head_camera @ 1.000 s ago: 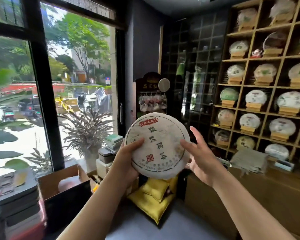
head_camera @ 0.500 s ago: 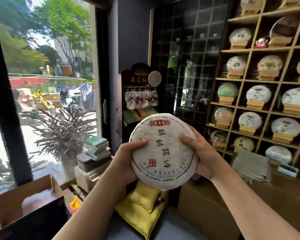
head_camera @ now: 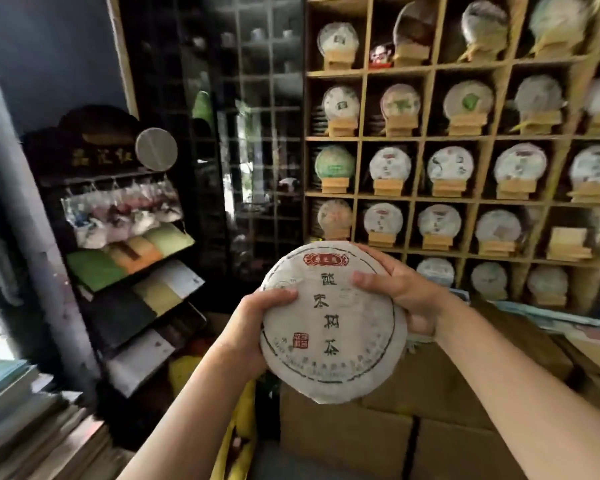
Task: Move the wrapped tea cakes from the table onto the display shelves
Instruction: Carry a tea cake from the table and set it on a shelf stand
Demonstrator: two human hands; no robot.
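gripping the rim from the left, the left hand (head_camera: 257,320) curls its thumb over the face of the wrapped tea cake (head_camera: 329,323); the right hand (head_camera: 406,292) clamps the upper right edge. the cake rides upright in the air, carried toward the display shelves (head_camera: 426,140). next it needs the bare wooden stand (head_camera: 567,242), set on gently.
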